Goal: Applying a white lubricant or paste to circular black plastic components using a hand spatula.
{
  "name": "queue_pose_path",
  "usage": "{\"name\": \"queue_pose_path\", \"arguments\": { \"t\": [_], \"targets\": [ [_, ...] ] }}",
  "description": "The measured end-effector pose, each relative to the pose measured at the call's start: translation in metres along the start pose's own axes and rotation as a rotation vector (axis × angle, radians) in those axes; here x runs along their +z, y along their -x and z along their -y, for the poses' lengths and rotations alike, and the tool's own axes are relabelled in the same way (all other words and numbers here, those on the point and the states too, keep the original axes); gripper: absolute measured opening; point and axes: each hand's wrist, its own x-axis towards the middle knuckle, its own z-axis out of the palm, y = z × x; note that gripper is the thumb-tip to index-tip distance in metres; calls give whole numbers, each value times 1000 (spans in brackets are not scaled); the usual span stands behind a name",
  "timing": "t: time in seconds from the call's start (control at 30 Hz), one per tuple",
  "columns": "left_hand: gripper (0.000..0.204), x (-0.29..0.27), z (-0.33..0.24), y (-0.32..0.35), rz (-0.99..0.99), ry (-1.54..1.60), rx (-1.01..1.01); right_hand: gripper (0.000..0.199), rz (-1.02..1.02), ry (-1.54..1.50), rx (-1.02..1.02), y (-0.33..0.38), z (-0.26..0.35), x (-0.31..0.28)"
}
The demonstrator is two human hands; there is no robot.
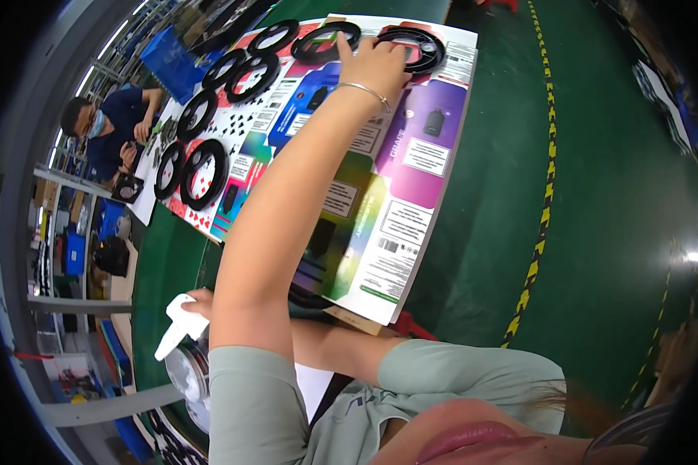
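Note:
My left hand (pixel 374 63) reaches far over a printed board (pixel 430 194), its thumb spread from the fingers. The fingertips touch the near-left rim of a black ring-shaped part (pixel 439 60) at the far right corner. Beside the thumb lies another black ring (pixel 306 56). Several more black rings (pixel 223 174) lie along the board's far and left edges. Low on the left, beyond my left arm, my right hand (pixel 198 301) is closed on a white cloth or paper piece (pixel 180 324). My left arm hides part of the board.
Under the white piece stand clear round containers (pixel 184 370). A co-worker (pixel 116 132) in dark clothing sits at the far left, handling small parts near a blue bin (pixel 171 62). A black-and-yellow line (pixel 548 186) runs along the green floor to the right.

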Motion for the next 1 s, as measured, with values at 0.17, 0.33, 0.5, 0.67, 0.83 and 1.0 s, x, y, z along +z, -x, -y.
{"name": "queue_pose_path", "arguments": {
  "t": [0.17, 0.33, 0.5, 0.67, 0.83, 1.0],
  "targets": [
    [29, 8, 2, -13, 116, 59, 35, 33, 138, 88, -109, -2, -9, -17],
    [25, 23, 4, -16, -171, 177, 97, 30, -170, -133, -9, -6, 1, 0],
    [28, 25, -10, -34, -40, 170, 14, 36, -73, -202, -40, 17, 27, -14],
    [33, 35, 5, -13, -67, 274, -56, 28, -74, -174, -162, -49, -15, -7],
    [32, -29, -32, 18, -330, 271, 95, 23, -122, -88, -321, -105, -79, -29],
    [20, -109, -33, 180, -83, 301, 213, 27, 92, -194, -153, -79, -57, -7]
  ]
}}
